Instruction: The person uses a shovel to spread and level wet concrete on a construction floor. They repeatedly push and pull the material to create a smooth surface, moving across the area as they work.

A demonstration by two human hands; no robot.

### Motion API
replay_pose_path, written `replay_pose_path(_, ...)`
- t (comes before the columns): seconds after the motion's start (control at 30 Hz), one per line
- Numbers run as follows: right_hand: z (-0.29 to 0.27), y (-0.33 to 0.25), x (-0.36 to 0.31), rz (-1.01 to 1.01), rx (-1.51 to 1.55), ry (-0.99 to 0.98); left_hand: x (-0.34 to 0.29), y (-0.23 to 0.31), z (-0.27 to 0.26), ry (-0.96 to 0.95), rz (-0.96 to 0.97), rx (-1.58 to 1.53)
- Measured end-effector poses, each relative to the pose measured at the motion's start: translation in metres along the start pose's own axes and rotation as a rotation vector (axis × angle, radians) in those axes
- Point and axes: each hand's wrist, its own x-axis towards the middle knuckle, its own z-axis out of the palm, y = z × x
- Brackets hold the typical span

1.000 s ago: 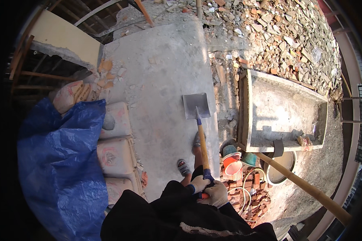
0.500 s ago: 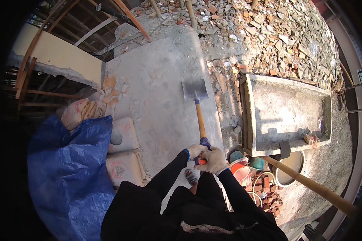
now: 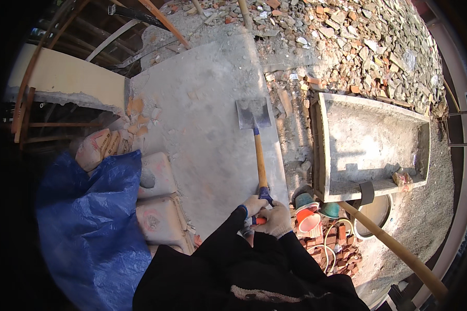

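I clench my white-gloved left grip (image 3: 254, 206) and right grip (image 3: 276, 220) around the blue-and-orange handle (image 3: 265, 194) of the wooden-shafted, square grey metal shovel (image 3: 260, 164), its blade (image 3: 253, 113) out ahead over the dusty grey concrete slab (image 3: 202, 155), presumably so both arms drive force along the shaft.

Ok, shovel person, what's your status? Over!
Left hand, right hand: both closed on shovel, grip end. Blade over concrete slab. Orange bucket right of right hand, not before blade.
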Motion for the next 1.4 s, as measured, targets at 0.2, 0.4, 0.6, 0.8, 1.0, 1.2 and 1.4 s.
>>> replay_pose_path(0.2, -0.023, 0.031, 0.15, 0.051, 0.035, 0.049, 0.065, 0.121, -0.095, -0.065, 0.013, -0.329)
replay_pose_path(0.4, -0.031, -0.001, 0.051, 0.056, -0.032, -0.041, 0.008, 0.063, -0.033, -0.041, 0.058, 0.052)
replay_pose_path(0.6, -0.011, -0.088, -0.124, 0.057, 0.058, -0.166, -0.119, -0.081, 0.062, -0.222, -0.149, -0.086)
replay_pose_path(0.8, 0.004, -0.093, -0.148, -0.05, 0.11, -0.074, -0.13, -0.107, 0.071, -0.263, -0.143, -0.151)
replay_pose_path(1.0, -0.042, -0.042, -0.162, -0.077, 0.162, -0.074, -0.097, -0.09, 0.123, -0.271, -0.074, -0.051)
replay_pose_path(1.2, -0.058, 0.036, -0.211, -0.161, 0.084, -0.092, -0.04, -0.099, 0.209, -0.189, -0.072, 0.274)
replay_pose_path(1.4, -0.071, 0.073, -0.207, -0.211, 0.015, -0.206, -0.025, -0.091, 0.218, -0.247, -0.006, -0.094)
